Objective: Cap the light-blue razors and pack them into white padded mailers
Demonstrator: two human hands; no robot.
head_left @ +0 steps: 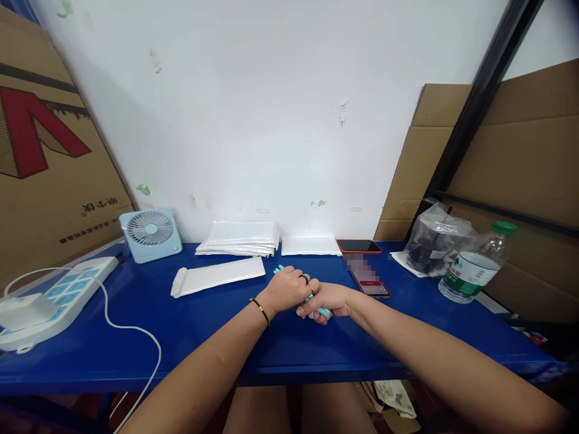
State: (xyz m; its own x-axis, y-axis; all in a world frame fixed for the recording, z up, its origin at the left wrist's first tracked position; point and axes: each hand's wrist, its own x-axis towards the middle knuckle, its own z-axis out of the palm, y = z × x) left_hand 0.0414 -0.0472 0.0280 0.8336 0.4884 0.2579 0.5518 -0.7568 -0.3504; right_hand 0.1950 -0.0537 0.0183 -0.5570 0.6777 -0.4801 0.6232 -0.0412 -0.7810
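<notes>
Both my hands meet over the middle of the blue table (190, 337). My left hand (289, 288), with rings and a thin bracelet, is closed around a bundle of light-blue pens (316, 304); their ends stick out behind it. My right hand (328, 301) is closed on the near end of the same pens. A white padded envelope (219, 275) lies just left of my hands.
A stack of white envelopes (239, 238) and another envelope (310, 245) lie by the wall. Two phones (358, 246) (371, 283) sit to the right, then a plastic bag (436, 238) and a water bottle (474, 265). A small fan (151, 234) and power strip (54, 298) stand left. Cardboard flanks both sides.
</notes>
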